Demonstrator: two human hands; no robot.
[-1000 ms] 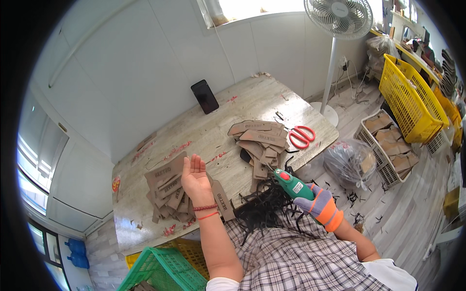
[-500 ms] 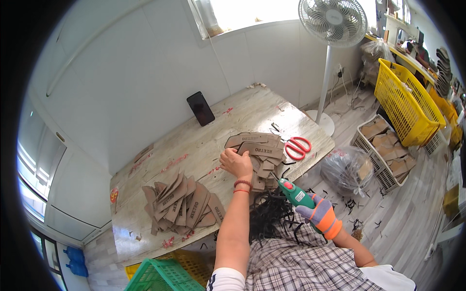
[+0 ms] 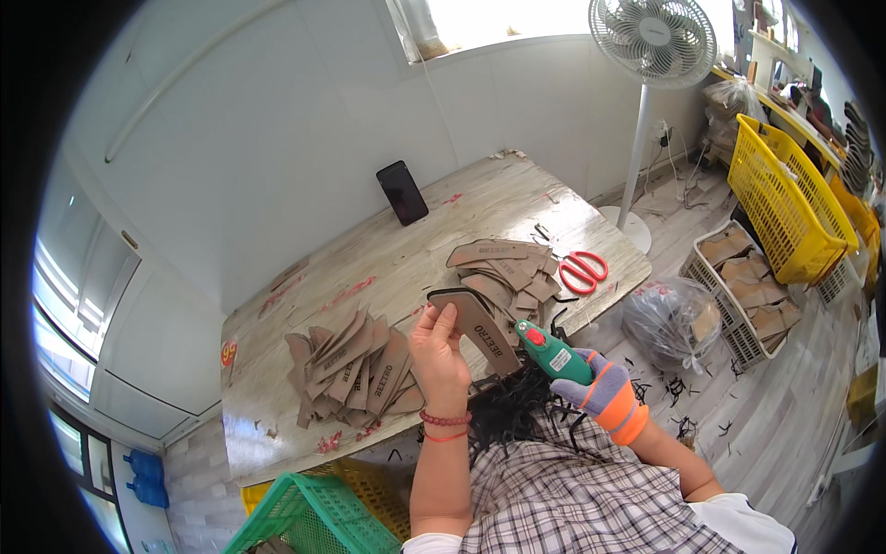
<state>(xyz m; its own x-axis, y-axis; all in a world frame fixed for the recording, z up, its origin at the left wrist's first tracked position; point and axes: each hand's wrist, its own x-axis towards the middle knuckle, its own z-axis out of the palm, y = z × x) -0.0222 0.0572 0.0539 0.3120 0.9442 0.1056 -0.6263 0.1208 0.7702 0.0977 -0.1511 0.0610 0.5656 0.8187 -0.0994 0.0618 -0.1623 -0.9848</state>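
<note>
Between its thumb and fingers my left hand (image 3: 439, 355) pinches one end of a brown curved shoe-part piece (image 3: 482, 331), dark along its edge and printed on its face. My right hand (image 3: 604, 392), in a grey and orange glove, grips a green handheld electric cutter (image 3: 555, 353) with a red button. The cutter's tip is close beside the piece's right edge; I cannot tell if they touch. Beyond lies a stack of similar brown pieces (image 3: 498, 261), and a second heap (image 3: 351, 365) sits to the left. Black strip trimmings (image 3: 517, 406) lie on my plaid-covered lap.
Red-handled scissors (image 3: 583, 272) and a black phone (image 3: 402, 193) are on the worn table (image 3: 305, 295). A green basket (image 3: 309, 517) stands below its front edge. To the right are a standing fan (image 3: 637, 138), a plastic bag (image 3: 672, 319), a white crate (image 3: 738, 309) and a yellow basket (image 3: 784, 198).
My left hand has lifted one piece off the far stack and drawn it nearer, tilted upright. The cutter has come up alongside it. The whole view has shifted slightly.
</note>
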